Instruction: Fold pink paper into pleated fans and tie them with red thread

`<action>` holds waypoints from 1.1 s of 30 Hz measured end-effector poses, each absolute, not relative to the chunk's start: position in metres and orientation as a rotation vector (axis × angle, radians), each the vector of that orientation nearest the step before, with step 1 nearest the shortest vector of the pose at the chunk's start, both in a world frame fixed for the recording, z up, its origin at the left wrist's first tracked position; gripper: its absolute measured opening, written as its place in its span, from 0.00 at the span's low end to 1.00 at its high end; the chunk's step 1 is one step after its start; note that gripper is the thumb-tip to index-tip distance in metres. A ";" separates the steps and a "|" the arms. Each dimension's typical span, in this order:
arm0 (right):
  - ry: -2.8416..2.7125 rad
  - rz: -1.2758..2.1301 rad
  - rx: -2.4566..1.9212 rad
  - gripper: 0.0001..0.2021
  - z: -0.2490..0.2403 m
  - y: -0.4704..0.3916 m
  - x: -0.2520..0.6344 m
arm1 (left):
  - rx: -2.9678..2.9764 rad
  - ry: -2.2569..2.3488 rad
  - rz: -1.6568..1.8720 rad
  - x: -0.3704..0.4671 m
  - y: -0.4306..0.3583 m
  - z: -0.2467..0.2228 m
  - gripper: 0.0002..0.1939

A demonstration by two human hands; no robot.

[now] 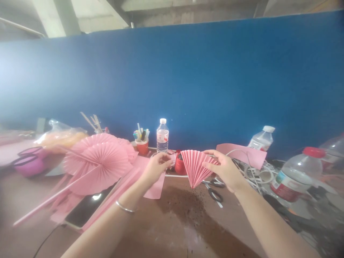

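A pleated pink paper fan (194, 165), partly spread with its point downward, hangs above the table. My right hand (222, 168) grips its right edge between thumb and fingers. Left of the fan, apart from it, is my left hand (158, 167), with a silver bangle on its wrist. Its thumb and fingertips come together in a pinch by a small pale pink piece; what they hold is too small to make out. Under my right hand lie black-handled scissors (214, 193). A red object (179, 165) stands behind the fan, partly hidden by it.
Round pink fans (100, 163) lie at left, their stick reaching forward, beside a phone (90, 208) and pink paper sheets (154, 188). Behind stand a cup of markers (142, 145) and a water bottle (162, 138). At right are a red-capped bottle (298, 175) and tape rolls (266, 176).
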State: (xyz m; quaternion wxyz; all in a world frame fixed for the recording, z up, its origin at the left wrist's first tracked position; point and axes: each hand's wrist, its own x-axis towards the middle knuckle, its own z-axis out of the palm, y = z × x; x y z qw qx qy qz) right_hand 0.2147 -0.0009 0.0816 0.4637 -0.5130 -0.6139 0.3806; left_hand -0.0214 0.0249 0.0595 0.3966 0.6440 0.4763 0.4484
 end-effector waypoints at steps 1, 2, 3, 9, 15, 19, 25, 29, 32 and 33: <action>-1.567 0.967 -1.264 0.22 0.082 -0.001 0.217 | 1.686 1.251 1.138 -0.031 0.026 0.068 0.09; -1.653 0.992 -1.270 0.22 0.082 0.000 0.219 | 1.860 1.343 1.090 -0.042 0.028 0.075 0.10; -1.761 1.005 -1.276 0.22 0.080 0.000 0.220 | 2.002 1.440 1.037 -0.054 0.028 0.081 0.10; -2.192 0.318 -1.585 0.12 0.058 -0.003 0.203 | 2.261 1.994 0.235 -0.104 0.005 0.068 0.10; -2.271 0.121 -1.438 0.12 0.063 -0.030 0.174 | 2.288 2.231 -0.001 -0.111 -0.017 0.025 0.09; -2.240 0.224 -1.386 0.13 0.078 -0.048 0.170 | 2.342 2.328 -0.050 -0.112 -0.017 0.023 0.11; -2.173 0.286 -1.290 0.12 0.098 -0.065 0.169 | 2.344 2.365 -0.101 -0.111 -0.020 0.029 0.14; -2.186 0.319 -1.298 0.12 0.101 -0.067 0.169 | 2.298 2.386 -0.136 -0.107 -0.018 0.026 0.13; -2.275 0.373 -1.326 0.11 0.099 -0.066 0.169 | 2.273 2.412 -0.155 -0.104 -0.017 0.023 0.12; -2.330 0.390 -1.320 0.11 0.096 -0.065 0.168 | 2.266 2.420 -0.161 -0.104 -0.017 0.023 0.12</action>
